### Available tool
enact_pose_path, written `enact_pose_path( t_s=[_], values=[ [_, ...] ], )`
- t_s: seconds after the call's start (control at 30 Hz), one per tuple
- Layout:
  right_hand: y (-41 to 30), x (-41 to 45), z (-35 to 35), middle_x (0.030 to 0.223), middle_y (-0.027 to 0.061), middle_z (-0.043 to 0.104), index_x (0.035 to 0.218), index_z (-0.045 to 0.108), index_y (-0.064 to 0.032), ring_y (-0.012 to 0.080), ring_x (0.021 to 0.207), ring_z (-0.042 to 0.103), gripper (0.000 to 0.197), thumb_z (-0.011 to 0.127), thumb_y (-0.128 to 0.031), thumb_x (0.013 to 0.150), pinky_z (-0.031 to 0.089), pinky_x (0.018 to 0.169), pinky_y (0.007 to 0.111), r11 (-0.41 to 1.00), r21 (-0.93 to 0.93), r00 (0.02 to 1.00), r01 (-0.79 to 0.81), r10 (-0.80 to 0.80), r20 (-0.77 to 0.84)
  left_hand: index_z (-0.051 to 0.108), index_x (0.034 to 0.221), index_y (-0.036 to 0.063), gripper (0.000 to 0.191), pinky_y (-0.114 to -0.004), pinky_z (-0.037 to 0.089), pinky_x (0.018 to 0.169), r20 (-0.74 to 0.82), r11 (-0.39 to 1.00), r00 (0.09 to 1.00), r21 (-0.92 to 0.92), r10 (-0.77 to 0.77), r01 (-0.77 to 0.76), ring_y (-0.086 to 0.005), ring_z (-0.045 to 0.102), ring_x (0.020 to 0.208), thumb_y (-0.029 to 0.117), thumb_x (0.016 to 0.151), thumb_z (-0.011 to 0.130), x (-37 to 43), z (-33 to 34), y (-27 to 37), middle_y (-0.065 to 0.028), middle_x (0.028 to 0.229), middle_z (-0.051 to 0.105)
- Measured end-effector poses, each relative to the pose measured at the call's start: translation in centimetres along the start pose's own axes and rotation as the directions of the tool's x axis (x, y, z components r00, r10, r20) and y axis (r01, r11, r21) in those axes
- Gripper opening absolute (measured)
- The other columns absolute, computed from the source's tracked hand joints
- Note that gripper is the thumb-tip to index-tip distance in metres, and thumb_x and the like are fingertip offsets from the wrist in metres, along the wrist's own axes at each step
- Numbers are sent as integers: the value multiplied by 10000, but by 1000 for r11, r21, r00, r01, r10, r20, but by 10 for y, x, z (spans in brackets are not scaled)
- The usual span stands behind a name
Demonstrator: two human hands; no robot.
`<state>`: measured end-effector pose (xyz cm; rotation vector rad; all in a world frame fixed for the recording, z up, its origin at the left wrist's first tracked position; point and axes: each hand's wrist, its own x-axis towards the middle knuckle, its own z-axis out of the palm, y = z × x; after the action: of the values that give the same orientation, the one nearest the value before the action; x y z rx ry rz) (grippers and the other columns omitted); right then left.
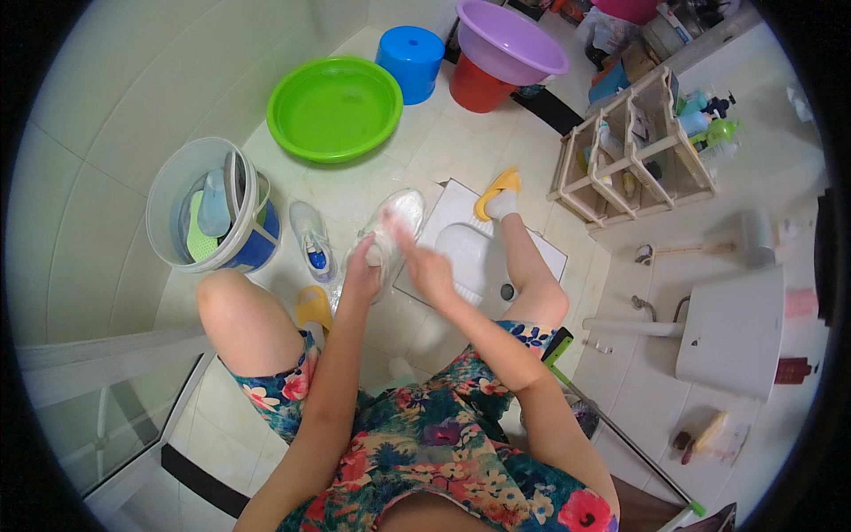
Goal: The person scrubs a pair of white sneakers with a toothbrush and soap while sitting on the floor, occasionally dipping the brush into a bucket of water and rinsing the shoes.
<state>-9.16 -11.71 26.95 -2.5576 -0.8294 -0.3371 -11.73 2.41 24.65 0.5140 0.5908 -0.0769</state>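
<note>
A wet white shoe [407, 207] is tilted above the floor between my knees, with whitish suds on its upper. My left hand [364, 272] grips it near the heel and opening. Over the shoe's upper, my right hand [431, 274] is curled around a pinkish tool [397, 225], too blurred to name surely, perhaps a brush. The second white shoe [310, 239], with a blue insole, lies on the wet tiles to the left, apart from both hands.
A white squat toilet [465, 253] is set in the floor at right. A bucket [199, 256] holding slippers stands left. Farther off are a green basin [336, 113], a blue stool [411, 63] and a purple basin [512, 43] on a red bucket [480, 86]. A plastic rack [625, 163] and squeegee [618, 425] flank the right wall.
</note>
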Motion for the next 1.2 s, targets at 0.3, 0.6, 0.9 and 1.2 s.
enact_pose_path(
  t_s=[0.3, 0.6, 0.9, 1.2],
  values=[
    [21, 6, -4, 593, 155, 560, 1294, 406, -260, 273, 467, 549, 493, 507, -130, 829, 438, 413, 372, 974, -47, 975, -220, 220, 1, 475, 1166, 26, 432, -375, 425, 901, 137, 928, 986, -349, -91, 134, -255, 535, 1016, 360, 897, 424, -3, 5, -2, -132, 1107, 554],
    [29, 29, -1, 582, 152, 546, 1276, 442, -186, 301, 517, 566, 492, 515, -95, 798, 443, 458, 412, 939, -57, 940, -340, 340, -12, 541, 1040, 66, 248, -243, 494, 711, 50, 985, 995, 146, 86, -93, -140, 575, 839, 255, 891, 484, 15, -12, -22, -40, 949, 590],
    [32, 28, -7, 590, 166, 554, 1303, 397, -191, 316, 489, 548, 541, 513, -89, 784, 417, 425, 405, 957, -80, 960, -279, 279, -7, 545, 1029, 76, 273, -222, 387, 549, -16, 999, 999, 5, -35, 35, -93, 489, 666, 306, 885, 513, -14, 29, -7, 4, 871, 572],
    [24, 41, -20, 566, 131, 554, 1327, 345, -158, 291, 448, 542, 587, 501, -52, 771, 421, 399, 383, 989, -26, 985, -144, 141, -97, 493, 1156, 42, 365, -282, 459, 715, -42, 1000, 999, -1, -12, 12, -152, 560, 873, 304, 902, 486, 11, -10, -22, -48, 1048, 578]
  ],
)
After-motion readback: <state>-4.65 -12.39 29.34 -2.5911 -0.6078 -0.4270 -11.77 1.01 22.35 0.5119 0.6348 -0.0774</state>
